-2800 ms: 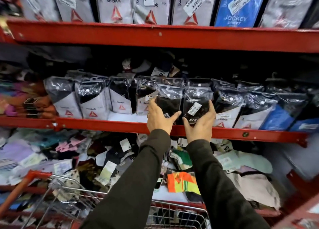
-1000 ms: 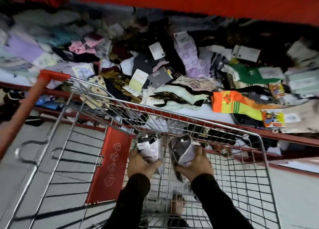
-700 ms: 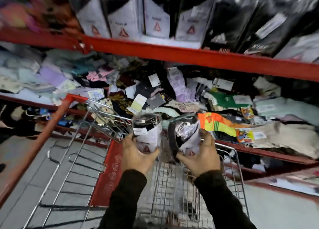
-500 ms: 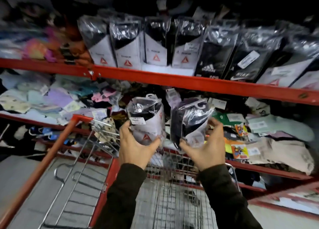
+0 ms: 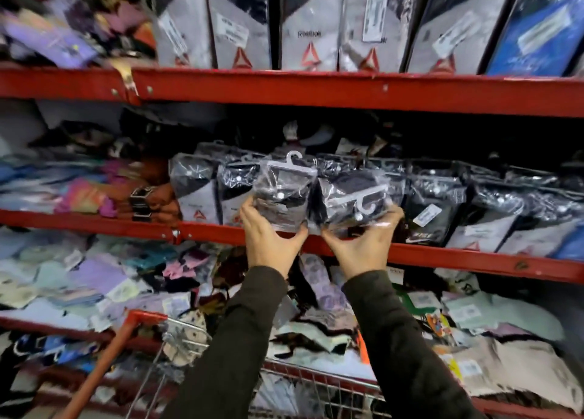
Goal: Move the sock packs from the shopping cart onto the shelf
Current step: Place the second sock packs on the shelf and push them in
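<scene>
Two sock packs are held up before the middle shelf (image 5: 442, 257): the upright pack (image 5: 284, 194) is gripped by the left hand (image 5: 268, 245), the seemingly sideways pack (image 5: 354, 202) by the right hand (image 5: 363, 248), above the shopping cart (image 5: 142, 339)

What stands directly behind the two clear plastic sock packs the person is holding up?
Behind the left-hand sock pack and the right-hand sock pack stands a row of bagged sock packs on the red metal middle shelf. The packs directly behind them are covered.
</scene>
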A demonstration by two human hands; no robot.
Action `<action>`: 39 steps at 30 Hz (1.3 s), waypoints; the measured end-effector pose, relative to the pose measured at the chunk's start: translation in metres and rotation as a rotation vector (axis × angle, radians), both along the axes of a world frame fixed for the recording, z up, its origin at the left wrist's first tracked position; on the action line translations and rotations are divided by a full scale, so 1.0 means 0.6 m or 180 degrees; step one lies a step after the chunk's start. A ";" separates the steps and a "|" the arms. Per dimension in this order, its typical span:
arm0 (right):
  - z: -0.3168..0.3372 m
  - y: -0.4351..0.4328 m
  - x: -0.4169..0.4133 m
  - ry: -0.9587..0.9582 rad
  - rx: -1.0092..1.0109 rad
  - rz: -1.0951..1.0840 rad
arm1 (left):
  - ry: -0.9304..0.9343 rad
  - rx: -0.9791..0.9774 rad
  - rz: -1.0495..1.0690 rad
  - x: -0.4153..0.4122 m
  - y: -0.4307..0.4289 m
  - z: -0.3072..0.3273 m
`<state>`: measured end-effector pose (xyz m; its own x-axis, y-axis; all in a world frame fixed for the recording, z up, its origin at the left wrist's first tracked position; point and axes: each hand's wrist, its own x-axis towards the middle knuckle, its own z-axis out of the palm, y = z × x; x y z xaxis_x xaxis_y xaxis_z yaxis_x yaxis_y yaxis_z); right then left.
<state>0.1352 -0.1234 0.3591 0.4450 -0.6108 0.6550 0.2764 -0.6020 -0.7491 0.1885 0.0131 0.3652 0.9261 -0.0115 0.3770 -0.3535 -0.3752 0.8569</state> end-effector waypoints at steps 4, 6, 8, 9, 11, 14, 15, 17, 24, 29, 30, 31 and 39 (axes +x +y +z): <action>-0.009 0.001 0.050 0.0472 -0.0085 -0.0250 | 0.0052 0.0080 0.0165 0.042 -0.017 -0.007; -0.014 0.009 0.066 0.0783 -0.0208 -0.0471 | 0.0149 0.0375 0.0173 0.060 -0.021 -0.010; -0.024 0.014 0.076 0.1030 -0.0269 -0.0651 | 0.0241 0.0887 0.0178 0.065 -0.025 -0.009; -0.028 0.017 0.078 0.1116 -0.0298 -0.0737 | 0.0192 0.1100 0.0217 0.067 -0.026 -0.008; -0.034 0.025 0.077 0.1278 -0.0352 -0.0861 | -0.0001 0.1407 0.0344 0.069 -0.025 -0.006; -0.034 0.036 0.077 0.1526 -0.0515 -0.0996 | -0.0045 0.1576 0.0293 0.076 -0.016 -0.012; -0.033 0.039 0.075 0.1618 -0.0560 -0.1027 | 0.0001 0.1590 0.0213 0.077 -0.009 -0.015; -0.031 0.046 0.067 0.1707 -0.0554 -0.1066 | -0.0045 0.1628 0.0158 0.072 0.006 -0.021; 0.038 0.039 0.035 0.0763 -0.0993 -0.0921 | -0.1734 0.2116 0.0404 0.072 0.042 0.040; 0.108 0.009 0.072 0.1545 -0.2131 -0.0149 | -0.1794 0.3506 -0.0096 0.119 0.006 0.101; 0.118 0.002 0.074 0.1923 -0.2360 -0.0193 | -0.1805 0.3732 -0.0215 0.125 -0.005 0.107; 0.120 -0.005 0.082 0.2303 -0.2523 -0.0254 | -0.1761 0.3881 -0.0320 0.133 -0.011 0.106; 0.102 -0.016 0.083 0.2559 -0.2814 -0.0386 | -0.1808 0.3603 -0.0368 0.141 -0.019 0.080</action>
